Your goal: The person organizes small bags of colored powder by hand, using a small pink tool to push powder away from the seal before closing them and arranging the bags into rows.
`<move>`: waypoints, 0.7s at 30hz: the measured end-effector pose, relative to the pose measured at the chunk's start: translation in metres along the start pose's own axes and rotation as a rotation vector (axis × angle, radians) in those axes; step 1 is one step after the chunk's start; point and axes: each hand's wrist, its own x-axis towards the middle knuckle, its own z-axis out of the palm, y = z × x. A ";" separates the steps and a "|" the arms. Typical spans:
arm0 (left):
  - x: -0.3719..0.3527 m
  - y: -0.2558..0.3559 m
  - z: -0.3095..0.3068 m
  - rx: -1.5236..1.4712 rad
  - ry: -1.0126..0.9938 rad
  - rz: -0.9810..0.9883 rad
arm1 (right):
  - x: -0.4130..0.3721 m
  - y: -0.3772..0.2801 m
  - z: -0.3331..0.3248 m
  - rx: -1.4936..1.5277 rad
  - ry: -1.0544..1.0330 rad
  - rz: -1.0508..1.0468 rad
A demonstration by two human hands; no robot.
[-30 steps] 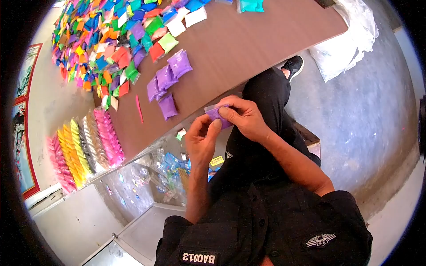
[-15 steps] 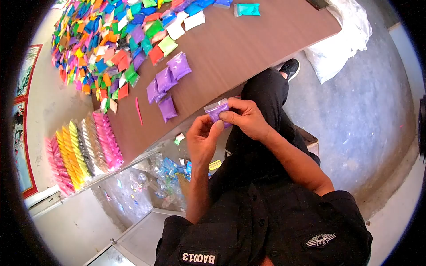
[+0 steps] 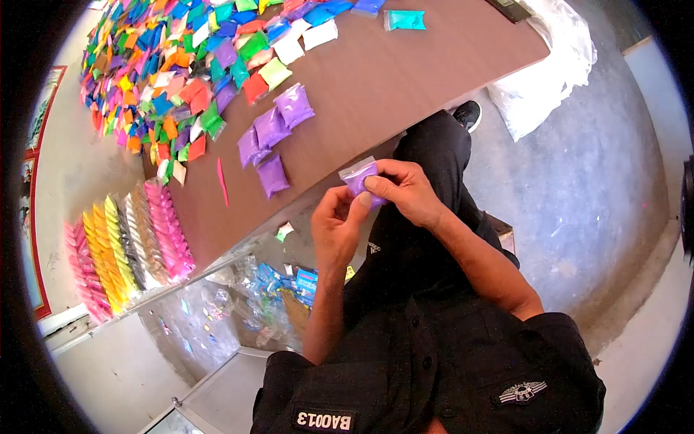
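Two hands meet at the middle of the frame, just below the near edge of the tabletop point(image 3: 405, 79). The left hand point(image 3: 338, 224) and the right hand point(image 3: 405, 189) both pinch one small purple packet point(image 3: 359, 176). The fingers are closed on its lower part, and its clear top strip stands free above them. The packet is in the air over the black trousers, not touching the tabletop.

Four loose purple packets point(image 3: 271, 127) lie on the brown tabletop, up and left of the hands, close to each other in a bent line. One thin red strip point(image 3: 222, 181) lies left of them. A big heap of mixed packets point(image 3: 181, 58) in many colours fills the upper left; they are too many to count. One teal packet point(image 3: 405, 19) lies alone at the top centre.

At the left edge, several rows of stacked packets point(image 3: 130, 242) stand side by side in pink, yellow, orange and grey. Under the tabletop there is a pile of clear bags and blue packets point(image 3: 278, 289). One white plastic bag point(image 3: 557, 72) lies on the floor at the upper right, with one black shoe point(image 3: 468, 113) near it.

On the black shirt, a label point(image 3: 323, 419) reads "BA0013", seen upside down, and one winged badge point(image 3: 520, 393) sits at the lower right.
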 end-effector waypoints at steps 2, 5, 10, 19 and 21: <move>-0.002 0.001 0.002 -0.030 -0.005 -0.011 | 0.001 0.002 0.001 -0.032 -0.002 -0.011; -0.004 0.000 0.005 -0.062 -0.014 -0.040 | 0.002 0.001 0.002 -0.060 -0.004 -0.028; -0.001 -0.006 -0.001 0.003 0.015 0.004 | 0.003 -0.004 0.007 0.005 -0.035 0.001; -0.002 -0.001 0.003 -0.175 0.006 0.008 | 0.003 0.002 0.001 -0.038 -0.025 -0.001; 0.000 -0.003 0.001 -0.136 0.025 0.001 | 0.003 0.002 0.001 -0.052 -0.034 -0.035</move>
